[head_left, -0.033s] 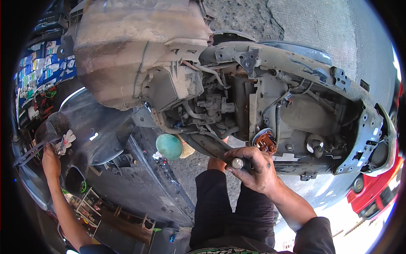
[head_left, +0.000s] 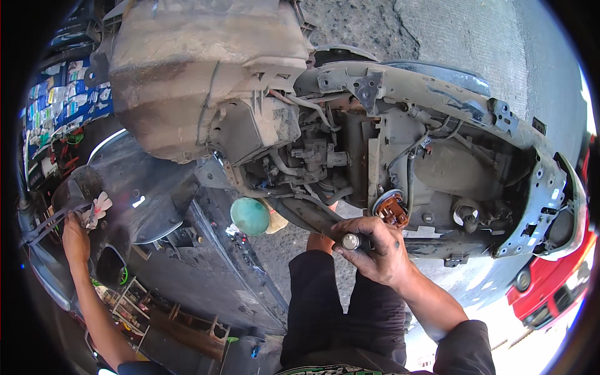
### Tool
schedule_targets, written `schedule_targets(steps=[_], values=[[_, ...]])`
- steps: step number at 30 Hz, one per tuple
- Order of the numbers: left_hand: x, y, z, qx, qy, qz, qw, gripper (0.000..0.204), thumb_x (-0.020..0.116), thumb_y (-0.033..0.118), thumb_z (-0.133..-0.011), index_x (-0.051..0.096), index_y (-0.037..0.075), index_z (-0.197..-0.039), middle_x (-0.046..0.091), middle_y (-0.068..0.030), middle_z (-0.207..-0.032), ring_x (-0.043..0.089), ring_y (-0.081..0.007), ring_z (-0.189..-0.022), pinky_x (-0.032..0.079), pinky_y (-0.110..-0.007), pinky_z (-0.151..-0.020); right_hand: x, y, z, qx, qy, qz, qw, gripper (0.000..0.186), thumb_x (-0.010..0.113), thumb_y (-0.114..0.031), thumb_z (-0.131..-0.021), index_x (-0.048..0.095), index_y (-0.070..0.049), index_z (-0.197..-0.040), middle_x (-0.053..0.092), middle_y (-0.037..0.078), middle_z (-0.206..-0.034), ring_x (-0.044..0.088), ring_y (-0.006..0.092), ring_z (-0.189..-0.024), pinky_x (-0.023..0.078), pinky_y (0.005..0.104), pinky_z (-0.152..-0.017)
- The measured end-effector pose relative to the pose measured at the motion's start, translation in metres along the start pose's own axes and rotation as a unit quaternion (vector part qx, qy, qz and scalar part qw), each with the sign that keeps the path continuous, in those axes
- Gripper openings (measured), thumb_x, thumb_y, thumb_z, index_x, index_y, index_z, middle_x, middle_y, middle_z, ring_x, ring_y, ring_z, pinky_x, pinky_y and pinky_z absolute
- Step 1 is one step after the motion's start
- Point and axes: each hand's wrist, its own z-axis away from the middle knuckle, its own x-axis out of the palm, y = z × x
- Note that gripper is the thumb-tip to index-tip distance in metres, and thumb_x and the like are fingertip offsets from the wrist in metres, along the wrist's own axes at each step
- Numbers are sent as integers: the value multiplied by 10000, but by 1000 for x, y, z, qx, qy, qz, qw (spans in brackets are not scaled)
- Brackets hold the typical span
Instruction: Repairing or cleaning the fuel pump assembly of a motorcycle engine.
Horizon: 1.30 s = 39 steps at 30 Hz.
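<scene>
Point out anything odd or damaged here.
The pale flower beside the left hand looks odd, its clean pink petals set among dark, grimy parts. The frame is coated in dirt and its hoses lie exposed, but I can make out no clear break.

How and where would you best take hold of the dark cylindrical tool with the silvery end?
Probably around the sides of the dark cylindrical tool, just behind its silvery end, coming from the person's right. The round end faces the camera, leaving the sides for a curled grip, as the right hand has it. The rest is hidden.
</scene>
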Motion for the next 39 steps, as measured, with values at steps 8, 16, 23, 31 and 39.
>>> schedule_targets(steps=[8,16,23,31,39], values=[[-11,2,2,26,0,4,1000,313,402,16,-925,526,-101,-1187,576,-326,-1184,575,-482,-1072,481,-504,-893,1,2,3,-11,3,-3,1000,411,803,-66,-788,537,-24,-1097,715,133,-968,721,280,-812,565,353,-671],[-38,23,6,58,-32,1,998,355,567,-136,-739,552,-88,-1090,593,-313,-1134,569,-471,-1069,475,-509,-909,2,2,3,-15,4,-5,1000,416,806,-73,-786,530,-25,-1094,716,140,-981,724,289,-831,572,358,-679],[-56,27,5,51,-87,10,995,418,646,-121,-698,584,-72,-1109,620,-290,-1121,578,-463,-1078,488,-490,-904,-1,3,5,-19,9,-13,1000,424,813,-73,-779,529,-27,-1090,715,142,-988,724,287,-842,573,356,-682],[-56,21,1,36,-110,2,993,430,719,-84,-681,598,-42,-1092,654,-258,-1074,605,-434,-1043,489,-483,-908,-2,4,6,-24,12,-18,999,423,817,-81,-779,533,-28,-1087,715,137,-977,722,285,-828,570,357,-679],[-53,16,10,68,-45,-26,996,282,701,0,-777,640,-37,-1049,656,-252,-984,603,-451,-959,481,-494,-850,-3,2,5,-22,11,-23,999,422,816,-80,-779,534,-30,-1089,716,137,-980,724,283,-832,570,353,-680]])
